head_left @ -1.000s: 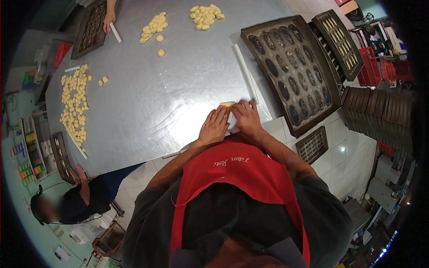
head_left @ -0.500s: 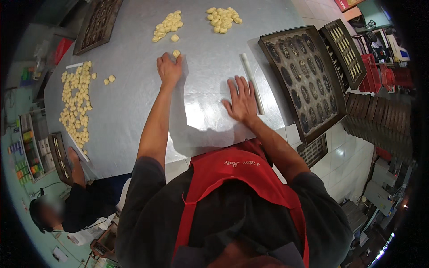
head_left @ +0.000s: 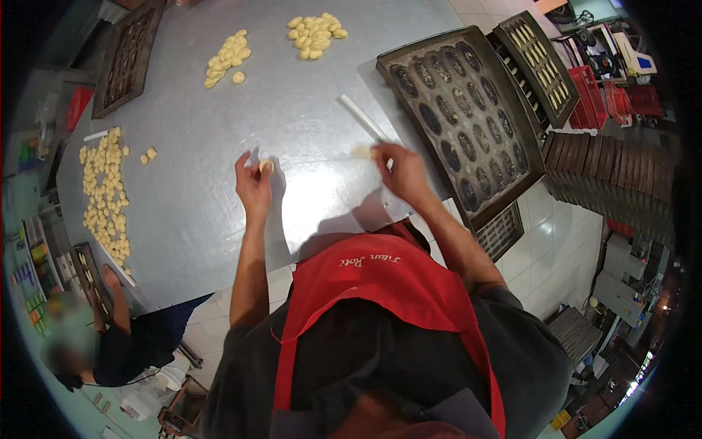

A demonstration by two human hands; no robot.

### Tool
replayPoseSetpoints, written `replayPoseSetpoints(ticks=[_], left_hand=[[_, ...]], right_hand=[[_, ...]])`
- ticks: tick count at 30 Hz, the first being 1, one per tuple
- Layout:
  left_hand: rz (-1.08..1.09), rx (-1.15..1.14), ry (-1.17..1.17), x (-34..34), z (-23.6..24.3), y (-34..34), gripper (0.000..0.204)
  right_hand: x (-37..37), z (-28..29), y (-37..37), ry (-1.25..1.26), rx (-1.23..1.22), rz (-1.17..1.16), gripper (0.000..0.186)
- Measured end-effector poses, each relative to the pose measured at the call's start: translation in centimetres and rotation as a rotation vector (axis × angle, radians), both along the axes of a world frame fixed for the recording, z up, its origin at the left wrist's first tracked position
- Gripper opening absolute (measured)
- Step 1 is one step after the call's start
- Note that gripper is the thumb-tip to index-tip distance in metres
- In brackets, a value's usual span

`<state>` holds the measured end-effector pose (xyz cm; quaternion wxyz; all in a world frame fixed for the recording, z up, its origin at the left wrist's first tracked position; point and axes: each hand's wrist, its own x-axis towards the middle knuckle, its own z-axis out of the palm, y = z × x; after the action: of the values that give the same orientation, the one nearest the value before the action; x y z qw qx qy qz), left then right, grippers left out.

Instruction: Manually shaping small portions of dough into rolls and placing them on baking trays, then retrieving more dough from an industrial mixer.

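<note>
My left hand (head_left: 252,183) is closed on a small pale dough ball (head_left: 265,165) at the middle of the steel table (head_left: 175,205). My right hand (head_left: 398,172) has its fingers curled at a blurred pale dough piece (head_left: 362,152), right of the left hand and beside a white rolling pin (head_left: 355,113). A large mould tray (head_left: 384,66) with oval hollows lies along the table's right side. Two dough heaps (head_left: 228,58) (head_left: 314,35) and a lone ball (head_left: 238,77) lie at the far side, and many dough balls (head_left: 110,197) cover the left side.
A co-worker (head_left: 128,344) works at the lower left beside a tray (head_left: 91,278). Another tray (head_left: 121,66) sits far left. At the right are a tray of dough strips (head_left: 537,62), red crates (head_left: 585,99), stacked pans (head_left: 607,168) and a lower tray (head_left: 497,234) below table level.
My left hand reached forward to a lone dough ball and has drawn back with it. My right hand, spread flat half a second ago, is now curled. The rolling pin lies more slanted.
</note>
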<state>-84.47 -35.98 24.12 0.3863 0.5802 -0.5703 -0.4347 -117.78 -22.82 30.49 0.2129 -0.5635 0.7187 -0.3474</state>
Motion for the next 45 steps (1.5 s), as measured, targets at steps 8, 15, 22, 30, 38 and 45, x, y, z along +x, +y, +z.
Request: replayPoseSetpoints(ticks=[8, 15, 22, 30, 38, 45], left_hand=[[-0.025, 0.113, 0.133, -5.9, 0.6, 6.2, 0.015], [-0.222, 0.158, -0.103, -15.0, 4.9, 7.1, 0.039], [-0.625, -0.479, -0.789, -13.2, 3.7, 10.8, 0.055], [-0.534, -0.446, -0.815, -14.1, 0.2, 5.4, 0.075], [-0.571, -0.506, -0.984, -13.4, -0.3, 6.2, 0.076], [-0.844, -0.493, -0.668, -11.9, -0.5, 14.8, 0.071]], right_hand=[[-15.8, -2.0, -10.8, 0.169, -0.362, -0.17, 0.036], [-3.6, -0.7, -4.5, 0.22, -0.209, 0.008, 0.042], [-2.2, -5.7, -0.1, 0.374, -0.046, -0.036, 0.039], [-1.8, -7.4, 0.2, 0.218, -0.13, 0.371, 0.03], [-0.4, -5.7, 1.1, 0.19, -0.11, 0.272, 0.069], [-3.5, -7.7, 2.3, 0.104, 0.033, -0.031, 0.039]])
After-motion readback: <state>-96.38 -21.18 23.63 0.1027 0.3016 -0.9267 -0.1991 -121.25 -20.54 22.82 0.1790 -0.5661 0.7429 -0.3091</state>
